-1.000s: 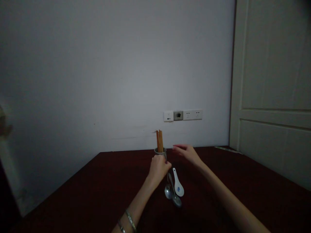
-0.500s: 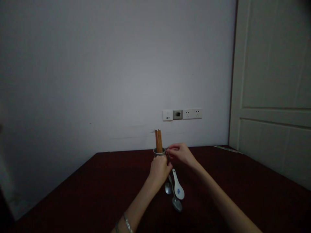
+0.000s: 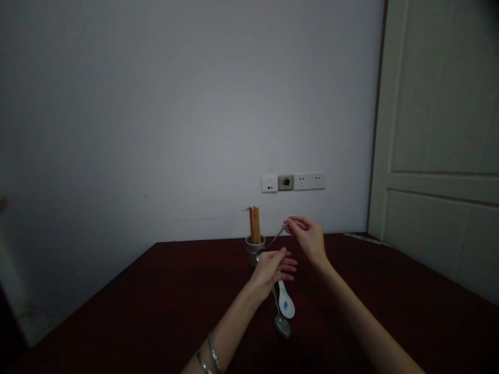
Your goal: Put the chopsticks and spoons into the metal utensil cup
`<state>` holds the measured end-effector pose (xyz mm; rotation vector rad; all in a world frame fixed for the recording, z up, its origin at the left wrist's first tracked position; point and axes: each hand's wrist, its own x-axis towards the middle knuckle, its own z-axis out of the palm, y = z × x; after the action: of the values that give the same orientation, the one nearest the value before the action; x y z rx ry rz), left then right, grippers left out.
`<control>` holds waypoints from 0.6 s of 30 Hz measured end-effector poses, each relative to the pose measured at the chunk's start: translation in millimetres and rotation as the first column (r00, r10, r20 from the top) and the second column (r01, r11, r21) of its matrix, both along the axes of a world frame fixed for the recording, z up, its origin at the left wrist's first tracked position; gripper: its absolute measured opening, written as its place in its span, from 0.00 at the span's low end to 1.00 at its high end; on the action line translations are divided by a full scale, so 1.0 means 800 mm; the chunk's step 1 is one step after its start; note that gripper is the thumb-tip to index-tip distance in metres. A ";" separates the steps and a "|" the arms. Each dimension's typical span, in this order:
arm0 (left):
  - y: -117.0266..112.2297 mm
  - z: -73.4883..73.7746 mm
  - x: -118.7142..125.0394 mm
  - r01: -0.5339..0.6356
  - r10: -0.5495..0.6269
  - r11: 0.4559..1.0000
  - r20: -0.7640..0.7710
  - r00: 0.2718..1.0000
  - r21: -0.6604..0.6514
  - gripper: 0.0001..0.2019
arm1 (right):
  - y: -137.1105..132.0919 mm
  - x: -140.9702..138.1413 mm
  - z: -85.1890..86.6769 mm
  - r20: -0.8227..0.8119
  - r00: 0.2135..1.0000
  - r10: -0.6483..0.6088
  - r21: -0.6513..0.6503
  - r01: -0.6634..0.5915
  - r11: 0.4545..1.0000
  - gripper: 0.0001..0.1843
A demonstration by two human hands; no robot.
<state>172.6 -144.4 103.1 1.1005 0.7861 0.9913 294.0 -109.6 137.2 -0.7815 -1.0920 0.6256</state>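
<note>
My right hand (image 3: 306,236) pinches the thin handle of a metal spoon (image 3: 278,235) between thumb and fingers. The handle slants down to the left, and a shiny spoon bowl shows in front of the cup, partly behind my left hand (image 3: 275,267). That left hand is open, palm turned right and fingers apart, just below the handle. Behind it stands a metal cup (image 3: 251,254) with several wooden chopsticks (image 3: 254,226) upright inside. A white spoon (image 3: 287,304) with a blue mark and another metal spoon (image 3: 283,326) lie nearer me, their handle ends partly hidden.
The dark red table (image 3: 175,291) runs back to a pale wall (image 3: 195,130). Sockets and a switch (image 3: 293,182) sit on the wall above the cup. A flat strip (image 3: 364,239) lies at the back right, beside a white panelled door (image 3: 440,156).
My right hand has moved up and right with the spoon, tilting it. My left hand has come off the cup's front, shifted right and opened. The spoon bowl near the table has risen.
</note>
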 end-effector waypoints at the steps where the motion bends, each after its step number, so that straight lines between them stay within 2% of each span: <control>1: 0.004 -0.001 0.004 -0.078 0.082 0.996 0.101 0.992 -0.038 0.14 | -0.001 -0.002 -0.001 0.001 1.000 -0.005 0.012 0.005 1.000 0.21; 3: 0.012 -0.001 0.008 -0.190 0.207 0.978 0.265 0.942 -0.091 0.12 | -0.003 -0.007 -0.002 0.000 1.000 -0.007 0.024 0.007 1.000 0.21; 6: 0.021 0.002 0.007 -0.279 0.299 0.954 0.423 0.855 -0.111 0.08 | -0.007 -0.012 -0.004 -0.004 1.000 0.016 0.013 -0.016 1.000 0.20; 11: 0.038 0.000 -0.010 -0.388 0.430 0.902 0.472 0.770 -0.189 0.04 | -0.010 -0.013 -0.004 0.114 0.988 0.107 -0.121 -0.094 0.988 0.15; 14: 0.052 -0.001 -0.024 -0.485 0.485 0.866 0.439 0.756 -0.122 0.06 | -0.010 -0.013 -0.007 0.160 0.962 0.220 -0.251 -0.176 0.952 0.11; 18: 0.066 -0.001 -0.042 -0.530 0.463 0.845 0.400 0.791 0.069 0.13 | -0.005 -0.020 -0.021 0.215 0.904 0.369 -0.424 -0.254 0.869 0.07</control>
<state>139.2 -91.4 102.1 0.8214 0.6964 1.6980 278.4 -113.6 120.7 -1.0718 -1.4043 1.0533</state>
